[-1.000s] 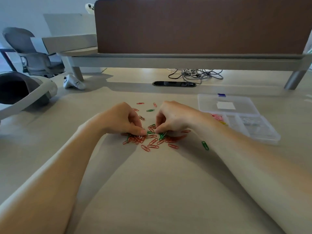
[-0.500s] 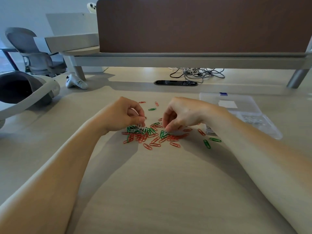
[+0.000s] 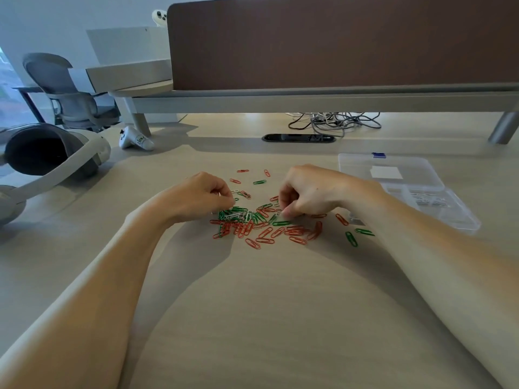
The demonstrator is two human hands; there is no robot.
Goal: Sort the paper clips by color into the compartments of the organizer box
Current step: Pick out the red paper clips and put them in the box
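Clips (image 3: 264,228) lie piled on the worktop (image 3: 252,304); right hand (image 3: 311,192) pinches a pale clip (image 3: 278,214), left hand (image 3: 202,196) curled, its hold unclear; box (image 3: 455,214) beside.

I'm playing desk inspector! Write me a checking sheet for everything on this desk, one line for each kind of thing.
Surface: pale wood desk, shadowed under the arms.
Job's things: red, green and white clips in a loose pile between the hands, a few strays around it; clear box open at the right, silver clips in one compartment.
Clutter: headset at far left, controller beside it.
Hands: left hand curled over the pile, hold unclear; right hand pinches a pale clip.
Cables: grey tangle at the back of the desk.
Surroundings: brown divider behind, grey chair at left.
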